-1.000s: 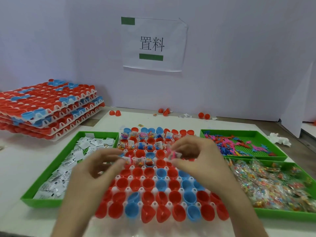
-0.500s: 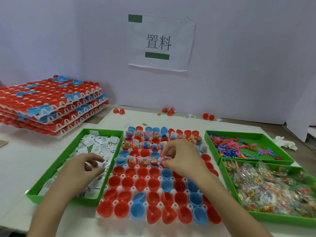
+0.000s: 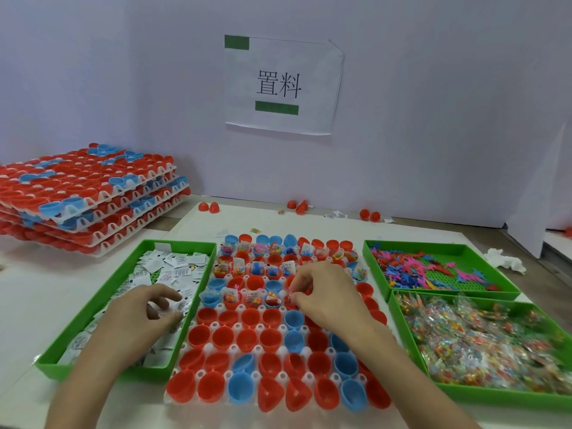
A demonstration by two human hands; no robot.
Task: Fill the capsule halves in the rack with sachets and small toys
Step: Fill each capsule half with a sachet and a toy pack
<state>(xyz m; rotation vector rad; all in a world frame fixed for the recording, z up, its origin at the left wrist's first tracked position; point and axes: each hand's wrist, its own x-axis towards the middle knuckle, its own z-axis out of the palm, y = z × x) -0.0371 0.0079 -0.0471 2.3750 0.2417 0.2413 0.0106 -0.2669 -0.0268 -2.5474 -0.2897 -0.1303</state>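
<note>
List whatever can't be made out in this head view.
All in the head view:
- Pink item: mostly hidden by the right hand, in its grip; kind unclear.
- Sachets: print too small. The left hand hides with its own fingers whether it holds one.
- Rack: cells under the right forearm hidden; filled or not unknown.
- Stacked racks: cut off by the left edge.
- Clear packets: blurred, contents indistinct.

Rack (image 3: 208, 346) at 6 o'clock is white, and its capsule halves (image 3: 247, 317) are mostly red with a few blue mixed in. All the trays (image 3: 93, 308) are bright green. Sachets (image 3: 173, 264) at 9 are white with black print, toys (image 3: 402, 267) at 2 are pink, blue and red, and the clear packets (image 3: 483, 335) at 4 are rainbow-speckled. Sign (image 3: 309, 66) at 12 is white with black characters and two green bars. Wall (image 3: 433, 103) is pale lilac.
</note>
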